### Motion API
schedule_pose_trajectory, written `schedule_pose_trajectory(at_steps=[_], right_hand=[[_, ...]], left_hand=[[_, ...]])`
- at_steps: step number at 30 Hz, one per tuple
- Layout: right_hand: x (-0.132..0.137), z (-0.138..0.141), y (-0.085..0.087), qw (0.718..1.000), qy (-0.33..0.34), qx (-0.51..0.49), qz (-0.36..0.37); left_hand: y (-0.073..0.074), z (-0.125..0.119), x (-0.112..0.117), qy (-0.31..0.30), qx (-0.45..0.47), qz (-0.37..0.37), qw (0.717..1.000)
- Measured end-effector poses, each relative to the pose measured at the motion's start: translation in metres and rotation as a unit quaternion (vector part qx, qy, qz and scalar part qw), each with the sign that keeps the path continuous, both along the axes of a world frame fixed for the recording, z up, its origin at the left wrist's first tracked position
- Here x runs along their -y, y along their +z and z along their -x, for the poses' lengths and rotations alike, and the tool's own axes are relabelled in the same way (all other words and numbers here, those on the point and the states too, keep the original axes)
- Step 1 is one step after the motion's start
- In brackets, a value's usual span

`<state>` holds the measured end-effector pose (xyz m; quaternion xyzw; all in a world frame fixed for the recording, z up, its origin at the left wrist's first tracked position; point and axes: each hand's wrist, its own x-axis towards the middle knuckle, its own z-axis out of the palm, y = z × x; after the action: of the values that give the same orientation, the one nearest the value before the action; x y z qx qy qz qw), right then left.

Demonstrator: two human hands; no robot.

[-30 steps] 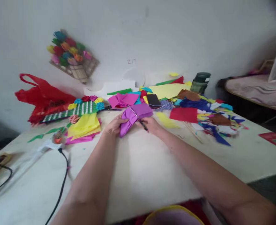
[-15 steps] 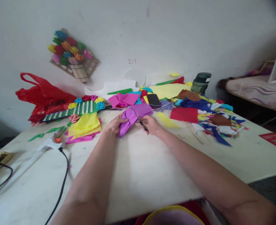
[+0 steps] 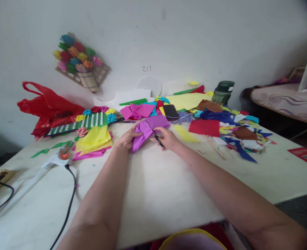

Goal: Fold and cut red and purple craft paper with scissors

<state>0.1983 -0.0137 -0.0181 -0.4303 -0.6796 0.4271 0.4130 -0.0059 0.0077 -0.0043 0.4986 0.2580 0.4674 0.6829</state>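
Note:
Folded purple crepe-like paper [image 3: 157, 122] is pinched at its left side by my left hand [image 3: 128, 138], the thumb lying on top. My right hand [image 3: 167, 137] is closed around the dark handles of a pair of scissors [image 3: 158, 140]. The scissors' thin metal blades lie across the middle of the purple paper and point up and to the left. Part of the handles is covered by my right fingers. Just beyond the purple paper are pink paper pieces [image 3: 138, 110] and a phone [image 3: 171, 111].
To the left lie yellow sheets [image 3: 94, 139], a white power strip [image 3: 56, 160] with a black cable, and a red plastic bag [image 3: 48, 107]. Coloured scraps [image 3: 237, 130], two thin sticks [image 3: 214, 146] and a green bottle [image 3: 223, 92] are on the right.
The scissors' blades have closed up slightly on the purple paper, and the fingers of my right hand have shifted a little. My left hand keeps its hold in nearly the same place.

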Motion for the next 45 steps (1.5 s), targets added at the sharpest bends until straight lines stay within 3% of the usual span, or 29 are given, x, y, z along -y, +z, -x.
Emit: schedule_pose_trajectory(at_steps=[14, 27, 45], right_hand=[[0.008, -0.006, 0.016, 0.994, 0.035, -0.040, 0.098], [0.014, -0.002, 0.024, 0.989, 0.034, -0.061, 0.127], [0.010, 0.002, 0.016, 0.996, 0.026, -0.066, 0.049]], left_hand=[[0.004, -0.005, 0.003, -0.005, -0.020, 0.017, 1.000], [0.005, -0.013, 0.005, -0.017, -0.007, 0.036, 0.999], [0.007, -0.009, 0.003, -0.006, 0.012, 0.040, 0.999]])
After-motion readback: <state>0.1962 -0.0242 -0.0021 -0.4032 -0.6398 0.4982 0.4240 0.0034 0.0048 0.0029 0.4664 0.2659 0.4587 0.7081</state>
